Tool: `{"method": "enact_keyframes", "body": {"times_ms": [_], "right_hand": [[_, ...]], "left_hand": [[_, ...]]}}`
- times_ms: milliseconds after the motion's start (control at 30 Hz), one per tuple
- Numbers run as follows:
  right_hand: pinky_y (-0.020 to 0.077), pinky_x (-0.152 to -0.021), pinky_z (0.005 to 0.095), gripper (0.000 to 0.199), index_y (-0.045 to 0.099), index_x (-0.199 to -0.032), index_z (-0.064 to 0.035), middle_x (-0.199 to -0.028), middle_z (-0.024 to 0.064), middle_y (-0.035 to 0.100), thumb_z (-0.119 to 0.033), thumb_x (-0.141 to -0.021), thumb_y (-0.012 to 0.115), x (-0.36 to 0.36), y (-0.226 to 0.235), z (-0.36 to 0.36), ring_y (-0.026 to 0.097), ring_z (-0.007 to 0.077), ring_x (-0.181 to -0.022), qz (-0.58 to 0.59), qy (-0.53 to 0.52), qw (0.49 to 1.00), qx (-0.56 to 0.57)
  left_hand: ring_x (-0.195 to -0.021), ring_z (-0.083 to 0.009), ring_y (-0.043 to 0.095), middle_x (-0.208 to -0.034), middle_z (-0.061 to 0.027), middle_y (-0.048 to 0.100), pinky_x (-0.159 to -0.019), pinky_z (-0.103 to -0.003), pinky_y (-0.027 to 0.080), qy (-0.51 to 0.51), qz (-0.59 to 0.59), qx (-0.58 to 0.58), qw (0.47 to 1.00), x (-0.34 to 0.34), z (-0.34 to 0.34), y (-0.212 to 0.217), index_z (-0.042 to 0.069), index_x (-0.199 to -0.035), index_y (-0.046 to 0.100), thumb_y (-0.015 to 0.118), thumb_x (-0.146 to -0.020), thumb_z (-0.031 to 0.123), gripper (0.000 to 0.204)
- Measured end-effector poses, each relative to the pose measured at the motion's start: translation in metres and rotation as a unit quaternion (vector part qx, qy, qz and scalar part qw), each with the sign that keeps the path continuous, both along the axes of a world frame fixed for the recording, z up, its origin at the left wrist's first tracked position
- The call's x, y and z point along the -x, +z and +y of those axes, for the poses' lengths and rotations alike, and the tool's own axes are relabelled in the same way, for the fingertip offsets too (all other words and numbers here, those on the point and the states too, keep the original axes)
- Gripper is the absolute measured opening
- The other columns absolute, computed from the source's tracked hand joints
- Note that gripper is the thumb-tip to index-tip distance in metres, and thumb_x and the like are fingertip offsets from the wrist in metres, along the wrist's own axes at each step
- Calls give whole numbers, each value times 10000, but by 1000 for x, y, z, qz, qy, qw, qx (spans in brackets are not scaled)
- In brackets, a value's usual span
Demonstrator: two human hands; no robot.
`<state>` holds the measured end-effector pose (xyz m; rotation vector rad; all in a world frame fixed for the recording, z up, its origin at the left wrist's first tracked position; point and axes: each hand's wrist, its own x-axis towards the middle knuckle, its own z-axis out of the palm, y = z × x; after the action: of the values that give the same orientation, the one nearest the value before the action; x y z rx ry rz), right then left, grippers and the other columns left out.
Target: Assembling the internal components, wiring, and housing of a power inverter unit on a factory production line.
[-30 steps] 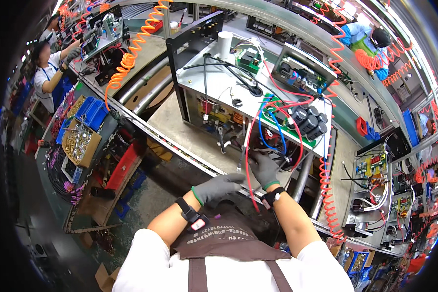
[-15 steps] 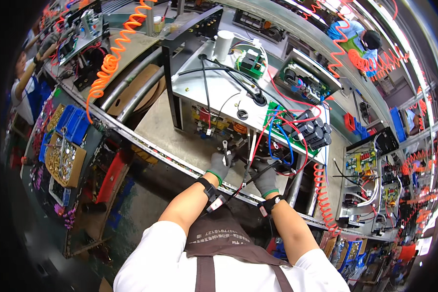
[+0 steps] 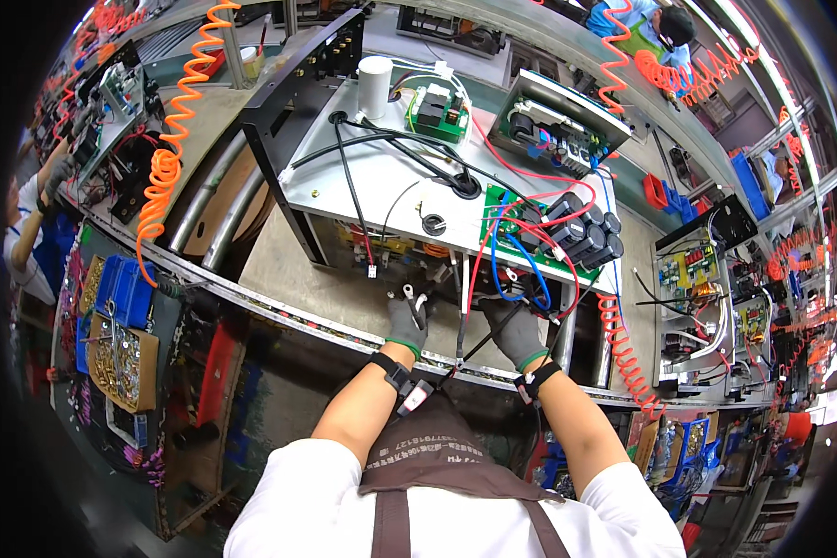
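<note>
My left hand, in a grey glove, is closed in front of the open side of a metal chassis. A silver ring-ended piece, shaped like a small wrench, sticks up from its fingers. My right hand, gloved too, reaches to the chassis's lower right edge; cables and shadow hide its fingertips. A black cable crosses beside that hand. Red and blue wires run over a green circuit board with black capacitors above it. A white connector hangs on a lead left of my hands.
The chassis has a tall black panel at its left. Orange coiled hoses hang on both sides. Blue bins and a cardboard box of metal fasteners stand at left. Another chassis lies at right. Other people work farther off.
The whole view has shifted, so the chassis sits farther left. My left hand has drawn back slightly from the chassis, with the ring-ended piece tilted differently. My right hand stays near the lower right edge.
</note>
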<state>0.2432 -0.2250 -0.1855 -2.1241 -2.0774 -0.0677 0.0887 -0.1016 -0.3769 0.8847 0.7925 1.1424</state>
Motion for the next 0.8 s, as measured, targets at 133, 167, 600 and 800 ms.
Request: {"method": "enact_keyframes", "body": {"times_ms": [133,167,600,800], "right_hand": [[543,-709,431,375,612,-1202,-118,-1036,141,663,-65,-835,562,-6,2,-2,669,332,-853,9,27,1000,0],[547,-716,427,387,603,-1218,-122,-1041,138,662,-70,-837,563,-8,3,-3,669,328,-871,16,37,999,-17],[520,-736,387,293,635,-1134,-123,-1028,138,662,-106,-850,567,-27,-46,3,649,311,-916,37,30,998,-50],[501,-801,444,326,598,-1170,-84,-1074,176,641,-141,-854,543,-36,-122,13,633,342,-946,124,-115,982,87]], "left_hand": [[-688,-167,553,-733,-12,550,-692,-418,489,-63,-46,151,985,1,-7,10,174,-950,586,493,-944,332,184],[-669,-167,536,-708,-7,527,-698,-427,475,-86,-67,215,971,6,-9,22,182,-914,582,492,-941,348,190],[-843,-213,620,-937,-73,660,-741,-329,500,-43,383,-173,907,27,-5,82,98,-1112,622,485,-949,240,256],[-739,-169,510,-817,-43,554,-654,-345,454,-188,413,-84,887,41,33,-26,64,-979,597,503,-951,345,297]]}}
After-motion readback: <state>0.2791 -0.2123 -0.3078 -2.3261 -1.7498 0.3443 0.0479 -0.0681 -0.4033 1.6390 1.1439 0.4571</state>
